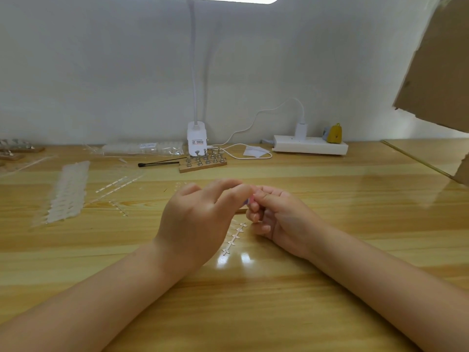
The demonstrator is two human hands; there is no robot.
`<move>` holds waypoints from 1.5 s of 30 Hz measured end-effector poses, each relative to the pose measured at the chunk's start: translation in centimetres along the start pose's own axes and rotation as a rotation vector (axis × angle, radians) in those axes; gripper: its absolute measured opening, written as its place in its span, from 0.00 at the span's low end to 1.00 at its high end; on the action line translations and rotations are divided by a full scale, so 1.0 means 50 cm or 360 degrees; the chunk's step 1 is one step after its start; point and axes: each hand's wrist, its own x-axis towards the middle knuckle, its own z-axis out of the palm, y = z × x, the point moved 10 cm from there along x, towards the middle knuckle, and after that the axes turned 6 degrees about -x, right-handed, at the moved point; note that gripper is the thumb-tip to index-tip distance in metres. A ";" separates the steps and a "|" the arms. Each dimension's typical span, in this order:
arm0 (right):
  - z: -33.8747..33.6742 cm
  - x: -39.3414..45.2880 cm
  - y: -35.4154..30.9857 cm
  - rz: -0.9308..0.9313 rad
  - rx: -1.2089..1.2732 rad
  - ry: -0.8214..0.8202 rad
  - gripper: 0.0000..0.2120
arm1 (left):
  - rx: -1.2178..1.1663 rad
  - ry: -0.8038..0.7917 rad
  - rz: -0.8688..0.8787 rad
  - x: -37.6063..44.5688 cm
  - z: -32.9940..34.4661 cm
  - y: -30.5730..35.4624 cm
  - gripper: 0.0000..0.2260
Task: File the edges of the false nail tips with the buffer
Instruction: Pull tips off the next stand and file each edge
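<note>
Pink buffer [250,200] between left hand [195,219], right hand [276,219]

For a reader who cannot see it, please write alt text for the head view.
Two bare hands meet over a wooden table; the left hand and right hand pinch a small pink buffer between them. A strip of clear nail tips lies under the hands. Behind stand a nail-tip stand, a lamp and a power strip.

Both forearms are bare up to the picture's lower edge, no sleeve is visible, and the left hand [193,222] and right hand [279,219] have short, plain fingernails without rings.
</note>
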 end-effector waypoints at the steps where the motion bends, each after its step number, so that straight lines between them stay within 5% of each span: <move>1: -0.002 0.001 0.000 -0.0008 -0.0001 0.0017 0.09 | -0.0003 0.0014 0.0000 -0.001 -0.003 0.000 0.19; 10: 0.008 -0.003 -0.003 -0.0008 -0.0009 -0.0119 0.09 | 0.0061 -0.0190 -0.0160 -0.010 0.027 -0.025 0.22; 15: 0.000 -0.001 -0.001 -0.0022 -0.0022 -0.0015 0.06 | -0.0062 -0.0058 -0.0184 -0.005 0.000 -0.032 0.11; 21: -0.003 -0.001 -0.003 -0.0011 0.0026 -0.0012 0.07 | -0.0007 -0.0216 -0.0316 -0.019 0.032 -0.055 0.23; 25: -0.004 -0.001 0.000 -0.0013 -0.0001 0.0011 0.06 | -0.0063 0.0002 -0.0164 -0.009 0.000 -0.035 0.11; 31: -0.011 0.003 0.003 0.0036 0.0066 0.0052 0.07 | 0.0158 -0.0110 -0.0239 -0.020 0.021 -0.056 0.22; 35: -0.006 0.001 0.004 0.0020 0.0018 0.0021 0.05 | 0.0018 0.0012 -0.0098 -0.009 0.000 -0.030 0.11; 41: -0.007 0.003 0.004 0.0041 0.0074 -0.0001 0.07 | 0.0107 -0.0154 -0.0268 -0.019 0.021 -0.058 0.19; 45: -0.004 0.002 0.003 0.0013 0.0006 -0.0002 0.06 | -0.0026 -0.0022 -0.0125 -0.005 0.001 -0.030 0.08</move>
